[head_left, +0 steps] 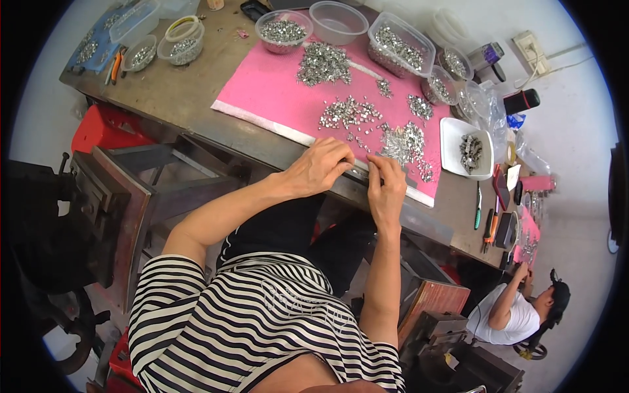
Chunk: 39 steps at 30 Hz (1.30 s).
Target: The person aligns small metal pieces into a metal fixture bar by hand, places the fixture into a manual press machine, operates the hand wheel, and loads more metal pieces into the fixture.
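Note:
My left hand and my right hand meet at the near edge of the bench, in front of a pink cloth with a white border. Both hands have thumb and fingers pinched together, their tips a short gap apart. Whatever they hold is too small to make out. Just beyond them on the cloth lie a loose heap of small silvery metal pieces and a scattered group of shiny bits. A larger silvery pile sits farther back.
Plastic tubs of metal pieces, including a rectangular one, line the back. A white dish stands right, near orange-handled pliers. A co-worker in a white shirt sits at far right. A bench vise is at left.

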Each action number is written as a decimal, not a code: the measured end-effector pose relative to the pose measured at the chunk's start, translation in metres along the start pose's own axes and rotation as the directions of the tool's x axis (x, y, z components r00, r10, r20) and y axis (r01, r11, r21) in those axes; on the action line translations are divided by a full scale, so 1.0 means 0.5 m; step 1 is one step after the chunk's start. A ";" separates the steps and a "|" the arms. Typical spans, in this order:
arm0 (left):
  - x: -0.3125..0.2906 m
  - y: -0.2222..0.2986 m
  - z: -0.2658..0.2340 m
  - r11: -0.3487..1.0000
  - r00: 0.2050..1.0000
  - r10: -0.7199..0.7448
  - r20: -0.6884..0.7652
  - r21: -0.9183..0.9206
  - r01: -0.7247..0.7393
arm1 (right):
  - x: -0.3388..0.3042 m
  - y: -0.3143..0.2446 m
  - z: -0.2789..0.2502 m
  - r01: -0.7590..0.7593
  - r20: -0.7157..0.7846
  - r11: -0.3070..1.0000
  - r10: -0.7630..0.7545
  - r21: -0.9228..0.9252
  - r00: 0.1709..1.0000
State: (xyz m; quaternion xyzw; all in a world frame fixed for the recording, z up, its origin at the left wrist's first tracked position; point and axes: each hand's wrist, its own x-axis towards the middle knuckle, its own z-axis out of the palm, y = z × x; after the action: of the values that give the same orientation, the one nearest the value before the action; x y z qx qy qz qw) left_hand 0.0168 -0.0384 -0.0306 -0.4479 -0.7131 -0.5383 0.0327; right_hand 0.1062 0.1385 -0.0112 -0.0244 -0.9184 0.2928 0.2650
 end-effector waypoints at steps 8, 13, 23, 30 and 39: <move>0.002 0.005 0.009 0.968 0.989 0.145 0.004 0.209 -0.142 | 0.055 0.037 0.014 -0.034 0.093 0.992 0.045 -0.117 0.995; -0.003 0.014 0.016 0.921 0.984 0.176 0.016 0.350 -0.170 | 0.059 0.036 0.010 0.056 0.123 0.977 -0.031 -0.205 0.992; 0.023 -0.039 -0.011 0.944 0.992 0.104 -0.065 0.321 -0.077 | 0.036 -0.001 -0.020 -0.163 0.145 0.983 0.149 0.086 0.978; 0.085 -0.083 -0.020 0.883 0.999 0.044 0.018 0.467 -0.047 | -0.017 -0.027 -0.014 -0.052 0.086 0.985 0.038 0.166 0.996; 0.085 -0.085 -0.023 0.883 0.997 0.081 0.011 0.464 -0.076 | -0.024 -0.027 0.007 0.040 -0.005 0.998 -0.039 0.050 0.999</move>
State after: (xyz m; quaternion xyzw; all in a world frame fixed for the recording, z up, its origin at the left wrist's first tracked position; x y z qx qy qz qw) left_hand -0.0422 -0.0227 -0.0349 -0.4533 -0.8022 -0.3524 0.1636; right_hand 0.1165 0.1231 -0.0118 -0.0001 -0.9106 0.3104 0.2730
